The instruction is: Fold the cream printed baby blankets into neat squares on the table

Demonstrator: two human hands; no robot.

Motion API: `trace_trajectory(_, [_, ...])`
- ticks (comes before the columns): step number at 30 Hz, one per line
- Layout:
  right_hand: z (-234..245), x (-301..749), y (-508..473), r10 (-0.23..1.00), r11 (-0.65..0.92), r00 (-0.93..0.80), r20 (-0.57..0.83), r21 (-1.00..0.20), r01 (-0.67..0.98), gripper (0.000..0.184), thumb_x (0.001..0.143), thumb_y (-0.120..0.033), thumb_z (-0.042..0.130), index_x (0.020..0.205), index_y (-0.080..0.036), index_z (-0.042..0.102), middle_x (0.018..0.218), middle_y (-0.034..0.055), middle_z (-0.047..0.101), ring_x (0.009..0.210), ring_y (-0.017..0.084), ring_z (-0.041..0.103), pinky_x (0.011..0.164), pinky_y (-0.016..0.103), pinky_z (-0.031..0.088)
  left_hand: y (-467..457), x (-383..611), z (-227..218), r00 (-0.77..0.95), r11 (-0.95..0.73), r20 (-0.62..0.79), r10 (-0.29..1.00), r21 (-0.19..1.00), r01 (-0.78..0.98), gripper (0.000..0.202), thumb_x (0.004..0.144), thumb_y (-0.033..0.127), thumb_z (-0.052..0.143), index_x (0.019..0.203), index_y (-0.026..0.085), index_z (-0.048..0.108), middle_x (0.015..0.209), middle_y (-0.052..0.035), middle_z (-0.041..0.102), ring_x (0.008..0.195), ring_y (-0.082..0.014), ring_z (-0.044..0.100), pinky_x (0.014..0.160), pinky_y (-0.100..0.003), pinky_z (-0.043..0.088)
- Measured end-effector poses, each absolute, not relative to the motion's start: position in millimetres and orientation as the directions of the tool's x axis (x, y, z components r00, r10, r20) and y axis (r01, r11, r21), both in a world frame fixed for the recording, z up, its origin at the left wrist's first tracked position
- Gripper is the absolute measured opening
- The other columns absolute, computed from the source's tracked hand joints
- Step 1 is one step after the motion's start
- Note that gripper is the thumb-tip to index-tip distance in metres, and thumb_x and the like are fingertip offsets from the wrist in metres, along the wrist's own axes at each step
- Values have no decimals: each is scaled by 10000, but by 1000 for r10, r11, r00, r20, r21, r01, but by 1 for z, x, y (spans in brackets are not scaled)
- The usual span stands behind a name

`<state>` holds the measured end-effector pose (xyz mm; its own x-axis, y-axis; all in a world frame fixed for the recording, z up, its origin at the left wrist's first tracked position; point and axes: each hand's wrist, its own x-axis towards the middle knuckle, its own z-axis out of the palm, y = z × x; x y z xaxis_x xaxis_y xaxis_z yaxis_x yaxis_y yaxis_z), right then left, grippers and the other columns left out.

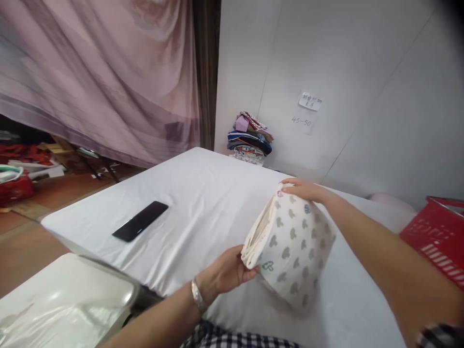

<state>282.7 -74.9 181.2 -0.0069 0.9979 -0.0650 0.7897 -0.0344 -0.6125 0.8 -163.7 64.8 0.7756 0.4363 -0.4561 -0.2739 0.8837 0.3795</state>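
A folded white cloth (295,246) printed with grey mouse-head shapes is held up on edge over the white-covered table, its layered folds facing left. My left hand (232,270), with a silver bracelet at the wrist, pinches the lower left corner, thumb below and fingers partly hidden behind the layers. At the top edge my right hand (302,189) grips the upper corner, fingers over the fold. The cloth's lower right part is slightly blurred.
A black phone (140,221) lies on the white table cover (203,193). Folded clothes (250,137) are stacked by the wall. A red basket (435,237) stands at right, a pale plastic-covered surface (68,295) at lower left. A pink curtain (119,72) hangs behind.
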Motion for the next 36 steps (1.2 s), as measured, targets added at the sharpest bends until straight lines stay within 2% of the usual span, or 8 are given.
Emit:
trace_trajectory(3, [127,259,-26,988,-48,-29,-150,-487,872,400,753,-345,609,1122,-195,634,1208,65,596,1071,241,562,955,316,404,-165,2,45,674,830,-493,551,235,-506,216,866,236,474,999,102,577,701,-29,647,561,-98,610,596,-190,536])
trace_trajectory(7, [66,225,8,982,-42,-48,-180,-466,884,373,756,-294,596,1098,-153,646,1196,104,600,1113,265,535,958,328,397,-156,-7,34,594,752,-513,619,171,-636,519,862,504,438,1071,40,541,813,-99,661,625,-126,625,648,-217,552])
trace_trajectory(12, [48,224,22,986,-25,-58,-154,-487,873,353,782,-336,574,1089,-175,641,1160,85,620,1060,237,567,908,301,426,-157,-15,34,643,804,-482,595,351,-480,481,813,500,529,1073,97,564,828,-61,648,579,-109,605,489,-186,497])
trace_trajectory(15, [52,238,28,995,-24,-30,-98,-509,860,417,818,-421,519,1161,-195,594,1179,68,607,1039,208,574,887,279,432,-155,-11,36,618,728,-420,664,551,-407,518,764,569,543,1091,167,563,929,-66,645,577,-114,597,404,-184,426])
trace_trajectory(18, [47,245,34,998,-43,15,-59,-510,859,474,843,-462,465,1232,-200,534,1159,68,616,996,201,590,867,287,439,-142,-4,35,536,649,-436,723,693,-312,468,682,480,677,1024,178,572,872,-53,647,539,-102,576,382,-174,356])
trace_trajectory(23, [30,243,28,998,-54,35,-50,-462,885,437,849,-425,465,1204,-188,560,1197,90,595,1106,253,530,952,346,382,-123,-1,27,385,697,-593,708,673,-247,368,684,473,672,794,145,547,619,14,554,389,-39,414,339,-169,163])
trace_trajectory(32, [30,283,-78,986,67,-26,166,-249,966,532,877,-492,368,1325,-215,440,1453,69,319,1356,256,213,1102,460,150,-127,-3,20,402,675,-549,733,663,-325,399,677,507,673,760,158,499,573,50,478,402,-28,360,359,-168,147])
trace_trajectory(36, [14,301,-108,997,-73,72,-14,-279,957,577,883,-550,298,1379,-260,355,1480,45,259,1372,261,163,1088,539,112,-127,1,18,383,666,-548,743,657,-352,400,660,494,696,777,160,511,583,47,492,409,-34,384,367,-174,179])
